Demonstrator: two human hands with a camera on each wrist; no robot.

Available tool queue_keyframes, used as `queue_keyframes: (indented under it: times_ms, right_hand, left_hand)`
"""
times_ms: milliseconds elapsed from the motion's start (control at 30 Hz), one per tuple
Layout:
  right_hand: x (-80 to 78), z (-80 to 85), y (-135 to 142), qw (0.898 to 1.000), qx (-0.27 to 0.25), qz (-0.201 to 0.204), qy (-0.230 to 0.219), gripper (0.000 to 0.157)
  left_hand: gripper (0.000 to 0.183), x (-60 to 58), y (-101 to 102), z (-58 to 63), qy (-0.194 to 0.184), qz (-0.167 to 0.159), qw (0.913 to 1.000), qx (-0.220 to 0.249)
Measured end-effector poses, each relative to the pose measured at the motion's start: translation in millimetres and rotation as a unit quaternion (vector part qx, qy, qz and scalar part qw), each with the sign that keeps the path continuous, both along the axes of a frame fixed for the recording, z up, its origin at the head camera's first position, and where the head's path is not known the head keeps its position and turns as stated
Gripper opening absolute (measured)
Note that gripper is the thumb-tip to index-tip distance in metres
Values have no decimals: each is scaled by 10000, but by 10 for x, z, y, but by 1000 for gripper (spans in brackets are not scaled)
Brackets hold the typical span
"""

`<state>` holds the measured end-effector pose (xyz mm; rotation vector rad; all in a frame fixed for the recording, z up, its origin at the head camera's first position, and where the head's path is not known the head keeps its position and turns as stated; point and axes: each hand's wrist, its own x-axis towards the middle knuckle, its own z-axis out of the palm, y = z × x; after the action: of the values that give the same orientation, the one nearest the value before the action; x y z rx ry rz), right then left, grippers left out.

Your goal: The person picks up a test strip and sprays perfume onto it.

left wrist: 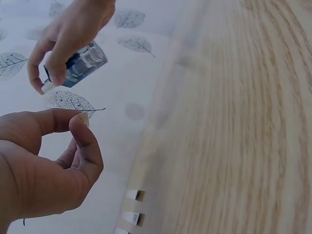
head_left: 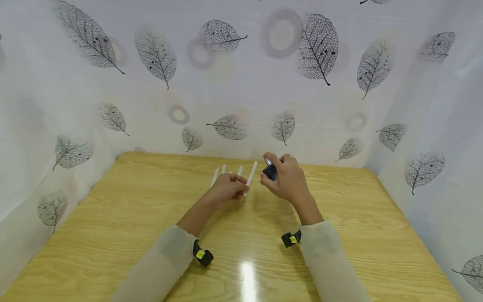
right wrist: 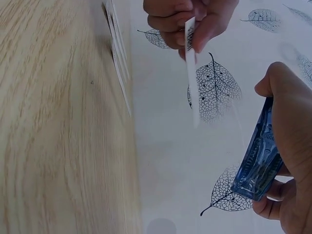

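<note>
Between thumb and fingers, my left hand point(head_left: 225, 188) pinches one end of a narrow white paper strip point(head_left: 252, 173), which slants up and away. Dark print shows near the held end of the strip point(right wrist: 193, 87) in the right wrist view. My right hand point(head_left: 290, 178) grips a dark blue glass spray bottle point(head_left: 269, 171), with the index finger on its silvery top. The bottle point(right wrist: 259, 158) is tilted in the right wrist view and stands apart from the strip. Several more white strips point(head_left: 214, 176) are partly hidden behind my left hand.
Both hands are over the far part of a wooden table point(head_left: 143, 218). Behind it hangs a pale curtain point(head_left: 249, 92) printed with dark leaves, which also lines both sides. Each wrist wears a black camera band point(head_left: 203, 256).
</note>
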<state>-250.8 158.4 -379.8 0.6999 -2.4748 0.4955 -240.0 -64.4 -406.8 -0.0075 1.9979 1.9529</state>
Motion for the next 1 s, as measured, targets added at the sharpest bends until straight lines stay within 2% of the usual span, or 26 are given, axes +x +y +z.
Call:
queue_keyframes:
  times_ms: [400, 1000]
  right_hand:
    - [-11, -28, -2, 9995, 240, -199, -82, 50]
    - [-19, -32, 22, 9968, 493, -526, -334, 57]
  left_hand:
    - [23, 58, -23, 118, -78, -117, 9992, 363]
    - [23, 144, 6, 220, -108, -441, 9975, 539]
